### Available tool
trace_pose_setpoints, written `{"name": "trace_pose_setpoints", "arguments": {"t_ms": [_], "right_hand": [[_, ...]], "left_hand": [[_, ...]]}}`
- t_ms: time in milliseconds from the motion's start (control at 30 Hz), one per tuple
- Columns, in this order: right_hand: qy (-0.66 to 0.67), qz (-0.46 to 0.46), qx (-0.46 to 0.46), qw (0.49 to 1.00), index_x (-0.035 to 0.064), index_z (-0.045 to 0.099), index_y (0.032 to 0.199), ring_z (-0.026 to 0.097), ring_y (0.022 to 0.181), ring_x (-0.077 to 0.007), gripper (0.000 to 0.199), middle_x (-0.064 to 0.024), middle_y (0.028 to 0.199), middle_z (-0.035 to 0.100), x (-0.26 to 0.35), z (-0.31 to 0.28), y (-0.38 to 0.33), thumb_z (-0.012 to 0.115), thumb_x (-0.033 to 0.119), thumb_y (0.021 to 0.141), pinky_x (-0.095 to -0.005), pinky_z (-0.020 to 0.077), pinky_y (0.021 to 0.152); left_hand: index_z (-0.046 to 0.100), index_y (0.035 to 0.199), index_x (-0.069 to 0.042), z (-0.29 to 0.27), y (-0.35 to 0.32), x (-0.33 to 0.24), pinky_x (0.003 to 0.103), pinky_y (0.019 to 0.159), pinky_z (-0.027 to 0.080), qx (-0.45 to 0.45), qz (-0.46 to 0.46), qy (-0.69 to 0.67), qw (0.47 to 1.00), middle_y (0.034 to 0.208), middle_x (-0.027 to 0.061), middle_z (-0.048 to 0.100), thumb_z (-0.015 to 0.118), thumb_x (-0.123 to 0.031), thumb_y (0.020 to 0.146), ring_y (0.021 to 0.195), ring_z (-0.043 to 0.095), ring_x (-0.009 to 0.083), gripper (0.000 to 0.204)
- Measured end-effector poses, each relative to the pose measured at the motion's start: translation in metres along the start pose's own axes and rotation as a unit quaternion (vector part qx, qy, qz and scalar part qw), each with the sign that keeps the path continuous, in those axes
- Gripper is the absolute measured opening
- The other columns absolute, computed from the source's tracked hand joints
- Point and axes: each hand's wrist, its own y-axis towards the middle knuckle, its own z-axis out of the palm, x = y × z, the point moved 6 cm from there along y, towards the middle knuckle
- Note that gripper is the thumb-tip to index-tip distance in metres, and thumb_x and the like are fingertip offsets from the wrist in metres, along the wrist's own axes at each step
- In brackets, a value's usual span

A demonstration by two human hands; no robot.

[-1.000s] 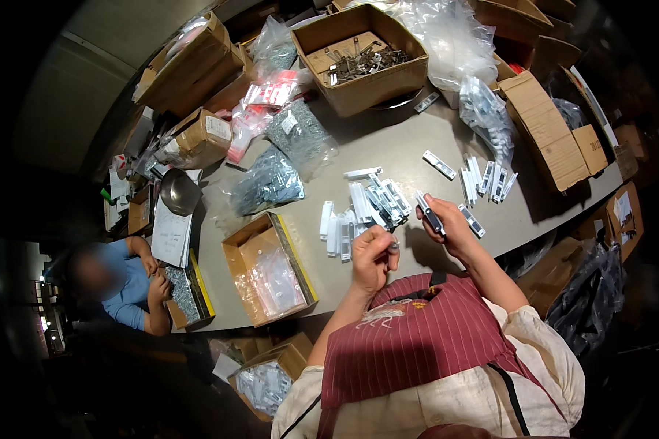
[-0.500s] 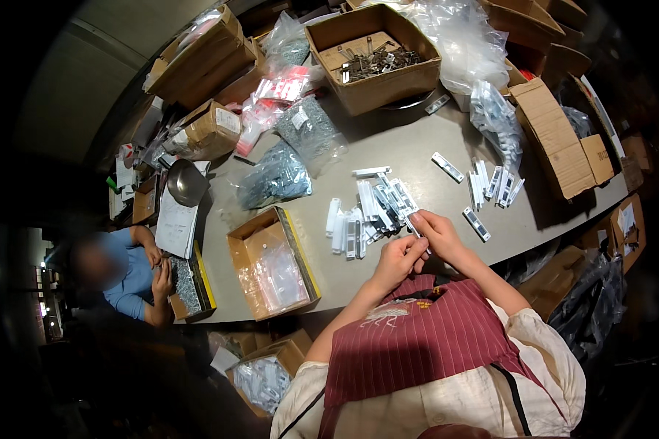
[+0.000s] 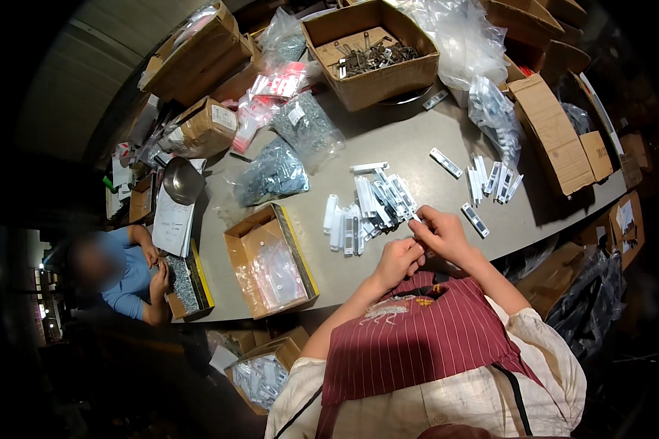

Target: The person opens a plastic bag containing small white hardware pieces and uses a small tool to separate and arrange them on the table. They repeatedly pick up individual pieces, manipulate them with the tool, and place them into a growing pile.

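Note:
My left hand [image 3: 400, 262] is closed, with its fingers curled toward my right hand, at the near edge of the table. My right hand [image 3: 445, 238] is closed too, thumb and fingers pinched together close to the left fingertips. What they hold between them is too small and covered to make out. Just beyond the fingers lies a pile of narrow white and grey plastic strips [image 3: 377, 201], some with dark slots along them. Two single strips lie to the right, one white-rimmed strip [image 3: 445, 163] farther off and another strip [image 3: 475, 220] nearer. A loose group of strips [image 3: 493, 181] lies beyond them.
A carton of metal parts [image 3: 373, 88] stands at the back. Bags of small hardware [image 3: 274, 175] lie left of the pile, and an open box of clear bags [image 3: 234, 245] sits nearer. At far left, a co-worker [image 3: 128, 274] handles something over a tray of screws [image 3: 181, 285].
A pale strip end that showed between my fingertips is now hidden. My hands stay close together, the left slightly more curled. The view has shifted slightly.

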Motion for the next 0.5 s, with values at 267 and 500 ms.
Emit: {"name": "trace_pose_setpoints", "arguments": {"t_ms": [267,500], "right_hand": [[0.436,0.162,0.132,0.875,0.0018,0.064,0.093,0.050,0.068,-0.0035,0.029,0.0027,0.078,0.059,-0.003,0.010,-0.005,0.061,0.030,0.097,-0.0203,0.0381,0.058],[-0.023,0.036,-0.118,0.992,0.0020,0.063,0.083,0.057,0.058,-0.0133,0.035,-0.0051,0.061,0.057,-0.033,-0.071,0.033,0.059,0.034,0.097,-0.0305,0.0423,0.054]], "left_hand": [[0.058,0.073,-0.001,0.010,-0.015,-0.007,0.025,0.047,0.036,0.053,0.033,-0.019,0.998,0.061,0.0016,0.055,0.054,-0.023,0.100,0.050,0.047,0.0080,0.035],[0.061,0.072,0.006,-0.006,-0.011,0.021,0.024,0.040,0.036,0.178,0.216,-0.280,0.918,0.058,0.0111,0.056,0.051,-0.026,0.094,0.046,0.047,0.0121,0.040]]}}
